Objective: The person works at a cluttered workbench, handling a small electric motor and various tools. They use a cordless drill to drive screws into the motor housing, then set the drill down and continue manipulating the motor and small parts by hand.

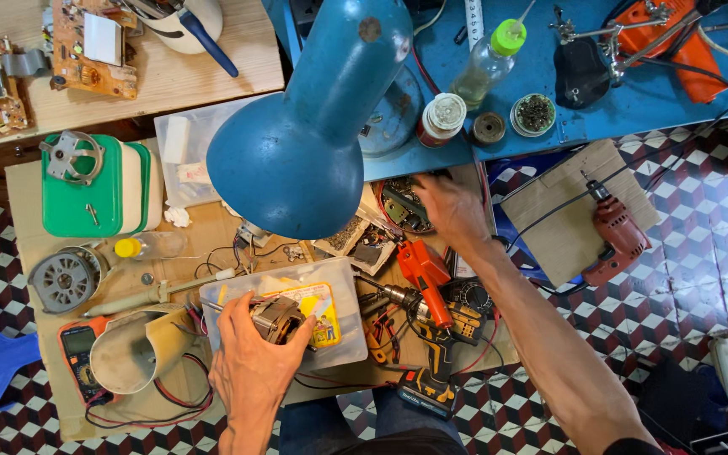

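Head view. Left hand at the desk's near edge, palm down, fingers curled around a small motor; the motor sits over a clear plastic box. Right arm stretched forward across the desk, wrist bent; right hand rests fingers-down on a pile of parts under the blue lamp. Whether it grips anything there, cannot tell. Orange drill lies just beside the forearm.

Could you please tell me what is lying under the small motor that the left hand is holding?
Under the motor in the left hand lies a clear plastic box with a yellow picture card showing through. The hand and motor cover the box's other contents.
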